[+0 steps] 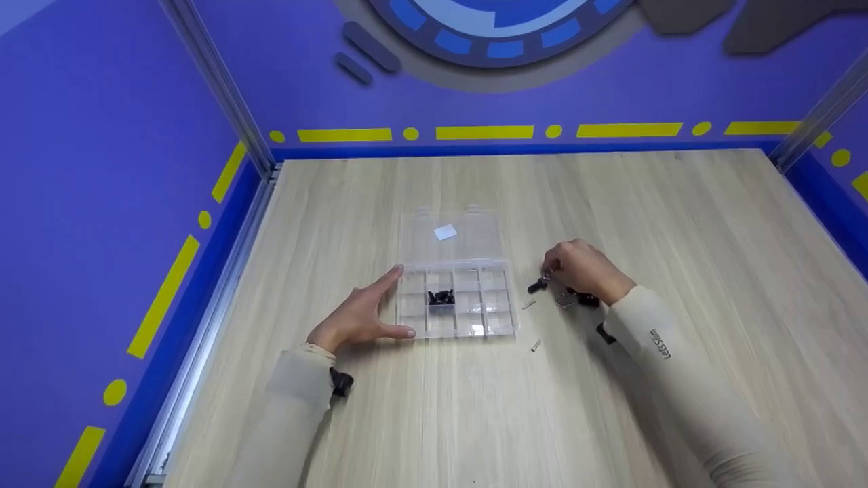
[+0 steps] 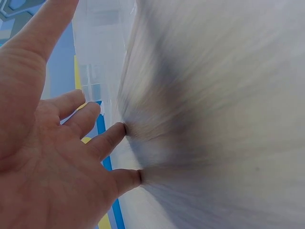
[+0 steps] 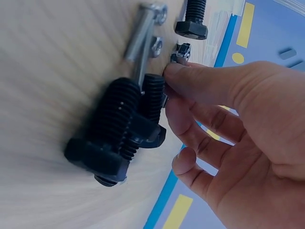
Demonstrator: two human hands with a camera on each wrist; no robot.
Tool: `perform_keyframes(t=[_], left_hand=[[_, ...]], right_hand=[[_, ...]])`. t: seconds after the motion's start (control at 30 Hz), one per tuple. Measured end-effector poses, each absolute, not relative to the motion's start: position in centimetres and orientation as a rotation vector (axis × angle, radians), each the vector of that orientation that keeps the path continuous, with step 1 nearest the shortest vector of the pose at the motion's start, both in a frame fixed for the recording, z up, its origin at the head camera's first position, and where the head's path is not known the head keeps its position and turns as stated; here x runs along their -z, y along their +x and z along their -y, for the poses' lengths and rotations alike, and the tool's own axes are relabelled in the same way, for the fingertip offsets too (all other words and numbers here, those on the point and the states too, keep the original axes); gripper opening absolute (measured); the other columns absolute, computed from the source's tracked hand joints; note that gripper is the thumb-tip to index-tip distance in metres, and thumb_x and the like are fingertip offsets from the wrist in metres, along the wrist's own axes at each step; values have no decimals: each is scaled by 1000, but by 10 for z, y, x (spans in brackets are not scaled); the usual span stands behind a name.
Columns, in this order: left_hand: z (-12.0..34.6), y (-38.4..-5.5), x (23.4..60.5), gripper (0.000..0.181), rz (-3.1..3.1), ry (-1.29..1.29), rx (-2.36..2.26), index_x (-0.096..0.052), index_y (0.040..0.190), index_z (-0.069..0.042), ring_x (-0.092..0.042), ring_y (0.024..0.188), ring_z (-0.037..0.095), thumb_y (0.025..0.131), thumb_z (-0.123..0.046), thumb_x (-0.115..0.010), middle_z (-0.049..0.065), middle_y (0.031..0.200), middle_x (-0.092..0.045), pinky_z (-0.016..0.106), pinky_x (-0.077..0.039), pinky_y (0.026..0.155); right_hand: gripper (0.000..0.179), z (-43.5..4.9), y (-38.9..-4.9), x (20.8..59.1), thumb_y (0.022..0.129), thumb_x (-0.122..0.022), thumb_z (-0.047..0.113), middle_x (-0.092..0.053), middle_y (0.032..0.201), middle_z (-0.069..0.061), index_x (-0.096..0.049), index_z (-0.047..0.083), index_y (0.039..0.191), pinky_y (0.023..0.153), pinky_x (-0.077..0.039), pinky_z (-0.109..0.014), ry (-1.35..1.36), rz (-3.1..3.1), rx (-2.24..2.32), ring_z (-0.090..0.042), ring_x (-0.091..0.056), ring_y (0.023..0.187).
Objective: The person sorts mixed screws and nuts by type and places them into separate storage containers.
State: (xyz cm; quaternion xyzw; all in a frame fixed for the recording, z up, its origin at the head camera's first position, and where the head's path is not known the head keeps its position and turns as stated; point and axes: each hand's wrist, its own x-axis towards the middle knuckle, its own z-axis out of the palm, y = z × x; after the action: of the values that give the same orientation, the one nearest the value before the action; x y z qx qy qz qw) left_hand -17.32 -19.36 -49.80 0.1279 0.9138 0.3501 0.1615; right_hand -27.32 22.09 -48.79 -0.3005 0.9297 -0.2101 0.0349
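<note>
A clear plastic compartment box (image 1: 468, 303) lies on the table with its lid (image 1: 468, 240) folded back. Small black bolts (image 1: 441, 297) fill one compartment in its second column. My left hand (image 1: 363, 313) spreads along the box's left side, its thumb at the near corner and its fingertips near the hinge. To the right of the box, my right hand (image 1: 580, 266) pinches a small silver metal piece (image 3: 182, 52) between thumb and forefinger, low over the table. One black bolt (image 1: 538, 285) lies by those fingertips. More black bolts (image 3: 102, 138) and silver screws (image 3: 143, 36) lie beneath that hand.
Two loose silver screws (image 1: 536, 346) (image 1: 529, 304) lie between the box and the right arm. A white label (image 1: 445, 232) shows on the lid. Blue-purple panels (image 1: 475, 102) wall in the wooden table (image 1: 434, 420) at the back and sides.
</note>
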Motion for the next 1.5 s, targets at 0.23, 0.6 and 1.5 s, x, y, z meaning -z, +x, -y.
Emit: perform_keyframes(t=[0.23,0.6,1.5], left_hand=[[194,-173,497,120,-2595,365,-1018,-16,167,-24,-18,156,22,76,-50,-90,-5,171,-15,54,-8,127],[194,-174,497,120,-2598,370,-1014,-16,167,-23,-18,156,24,76,-49,-90,-2,171,-15,48,-15,127],[185,-178,480,122,-2629,466,-857,-14,165,-9,-12,157,24,77,-44,-90,5,172,-7,41,-17,127]], right_hand=[[15,-222,-274,487,84,-73,-7,-74,86,-10,-79,6,90,69,-57,-44,-904,-2850,609,-23,-66,77],[8,-217,-275,480,92,-69,3,-67,80,-8,-68,4,100,61,-54,-45,-884,-2903,543,-23,-61,68],[14,-168,-265,460,91,-79,10,-67,81,-2,-65,8,90,60,-52,-36,-1132,-2939,619,-18,-62,70]])
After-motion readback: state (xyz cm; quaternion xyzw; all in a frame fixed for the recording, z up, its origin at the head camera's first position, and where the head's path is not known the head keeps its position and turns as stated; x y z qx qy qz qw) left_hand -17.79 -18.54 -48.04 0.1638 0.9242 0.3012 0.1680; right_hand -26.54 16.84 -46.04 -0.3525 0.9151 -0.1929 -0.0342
